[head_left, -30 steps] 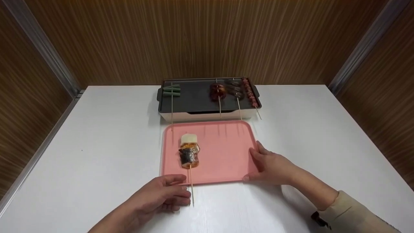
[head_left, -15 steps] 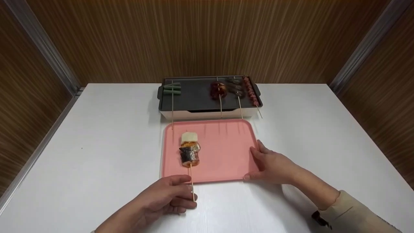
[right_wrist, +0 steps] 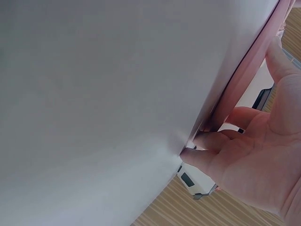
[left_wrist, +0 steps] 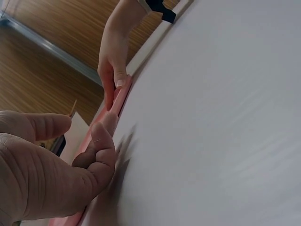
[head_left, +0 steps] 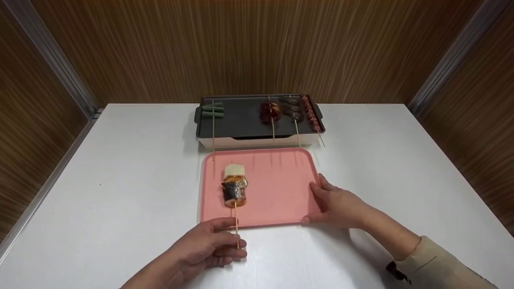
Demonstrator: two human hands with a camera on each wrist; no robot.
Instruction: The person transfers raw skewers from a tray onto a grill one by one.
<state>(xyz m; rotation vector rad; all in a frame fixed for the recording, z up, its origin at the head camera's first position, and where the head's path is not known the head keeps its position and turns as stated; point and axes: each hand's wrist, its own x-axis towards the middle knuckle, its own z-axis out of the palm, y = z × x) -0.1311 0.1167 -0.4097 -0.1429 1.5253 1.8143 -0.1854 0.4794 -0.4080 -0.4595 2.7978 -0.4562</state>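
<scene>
On the pink tray [head_left: 277, 188] lies a food skewer [head_left: 234, 192] with a white square piece, an orange-brown part and a glossy dark piece. Its bare stick sticks out over the tray's front edge. My left hand [head_left: 204, 245] has thumb and fingers about that stick, the thumb crossing over it in the head view. In the left wrist view, the left hand [left_wrist: 51, 174] shows curled fingers and a bit of stick by one fingertip. My right hand [head_left: 343, 206] holds the tray's front right corner, thumb on the front edge and fingers along the right side.
Behind the tray stands a grill [head_left: 243, 124] with a black plate. On it lie a green vegetable skewer [head_left: 213, 110] at left, then a reddish-brown skewer [head_left: 270, 112], a dark skewer [head_left: 292, 108] and a red meat skewer [head_left: 310, 112] at right. Wood-grain panels [head_left: 257, 48] enclose the white table.
My left hand has moved right and its fingers have come round the stick. The stick's near end has shifted slightly left. The right hand and tray stay in place.
</scene>
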